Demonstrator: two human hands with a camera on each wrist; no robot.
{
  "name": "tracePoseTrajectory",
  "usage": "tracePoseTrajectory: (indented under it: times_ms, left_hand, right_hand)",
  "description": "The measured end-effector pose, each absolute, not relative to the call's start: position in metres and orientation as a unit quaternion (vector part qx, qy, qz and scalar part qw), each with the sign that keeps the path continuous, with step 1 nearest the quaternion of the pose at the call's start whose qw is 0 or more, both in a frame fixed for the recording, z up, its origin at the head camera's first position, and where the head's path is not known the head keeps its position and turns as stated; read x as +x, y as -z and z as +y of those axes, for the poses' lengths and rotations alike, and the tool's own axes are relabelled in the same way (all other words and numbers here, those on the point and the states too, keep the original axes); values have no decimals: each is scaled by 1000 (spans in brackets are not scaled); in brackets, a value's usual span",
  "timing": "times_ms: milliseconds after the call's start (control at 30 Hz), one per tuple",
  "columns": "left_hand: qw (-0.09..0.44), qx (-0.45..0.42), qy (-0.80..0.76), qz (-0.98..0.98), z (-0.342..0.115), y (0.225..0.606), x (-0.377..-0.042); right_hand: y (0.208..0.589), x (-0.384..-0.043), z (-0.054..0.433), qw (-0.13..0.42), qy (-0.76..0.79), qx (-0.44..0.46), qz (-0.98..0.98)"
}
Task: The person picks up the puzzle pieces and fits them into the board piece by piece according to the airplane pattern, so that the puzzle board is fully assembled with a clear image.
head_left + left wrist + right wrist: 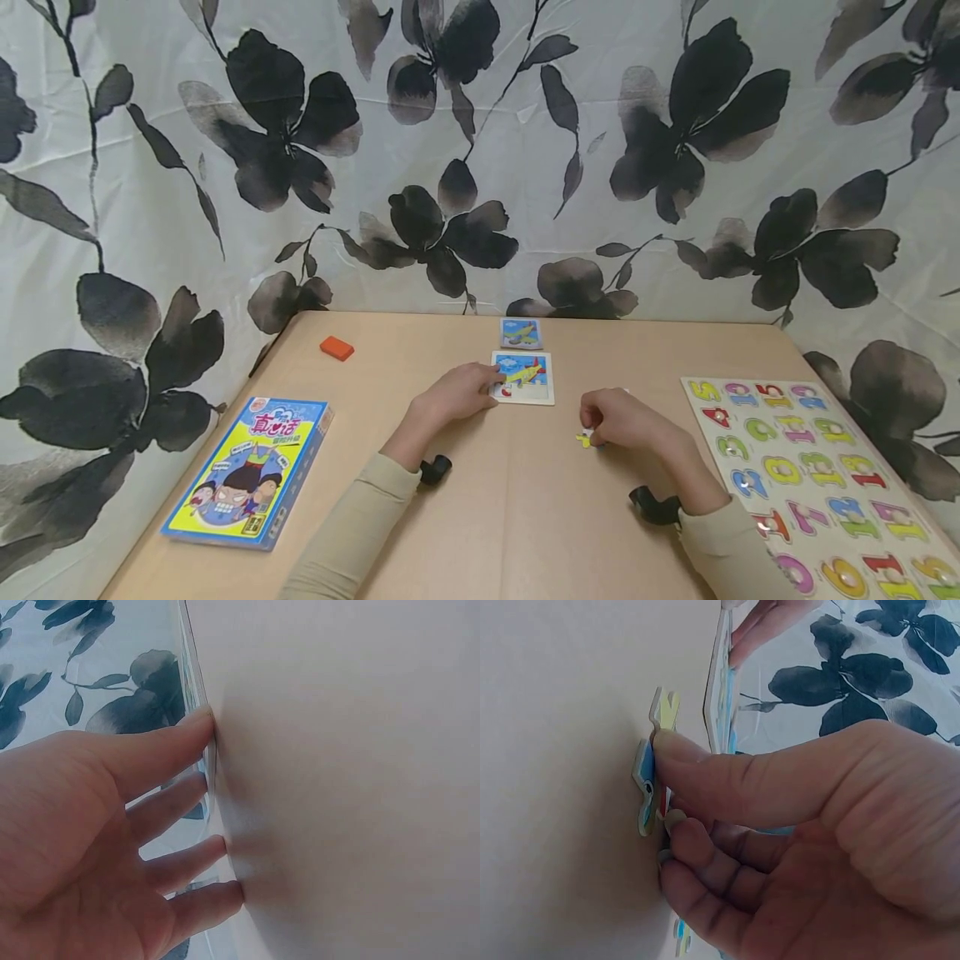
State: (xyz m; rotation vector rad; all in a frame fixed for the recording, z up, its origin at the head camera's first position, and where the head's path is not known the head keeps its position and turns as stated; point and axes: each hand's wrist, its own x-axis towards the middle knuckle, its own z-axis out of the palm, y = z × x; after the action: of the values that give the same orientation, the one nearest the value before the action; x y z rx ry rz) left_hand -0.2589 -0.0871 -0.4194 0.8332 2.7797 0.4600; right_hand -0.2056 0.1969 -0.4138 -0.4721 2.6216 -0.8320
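A white-bordered picture card (536, 392) with a yellow aeroplane on it lies at the table's middle. My left hand (465, 390) rests its fingertips on the card's left side; in the left wrist view its fingers reach out straight to the surface. To the right of the card, my right hand (626, 421) pinches a small puzzle piece (646, 769) in yellow and blue, low over the tabletop or touching it. The thumb and curled fingers hide part of the piece. A smaller picture card (521, 333) with a similar aeroplane lies just behind the bordered one.
At the left lies a blue-and-yellow box (247, 475) with cartoon figures. An orange block (337, 348) sits at the back left. A white board of colourful letter shapes (813, 483) covers the right side, partly under my right sleeve. Floral cloth (555, 167) hangs behind the table.
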Motion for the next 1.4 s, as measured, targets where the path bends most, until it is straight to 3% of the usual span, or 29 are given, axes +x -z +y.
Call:
tracePoseTrajectory:
  times_ms: [500,1067,1233,1400]
  left_hand:
    - [100,284,-159,940,-88,421,-259]
    - [101,284,-158,941,-88,421,-259]
    - [100,278,-158,942,-88,422,-260]
    - [101,283,-158,941,-88,422,-260]
  right_hand:
    - [414,-208,201,224,299,-168,912]
    - [408,-207,198,216,280,-150,923]
    - [412,-212,198,197,291,-169,921]
    - [423,-222,193,130,321,-169,923]
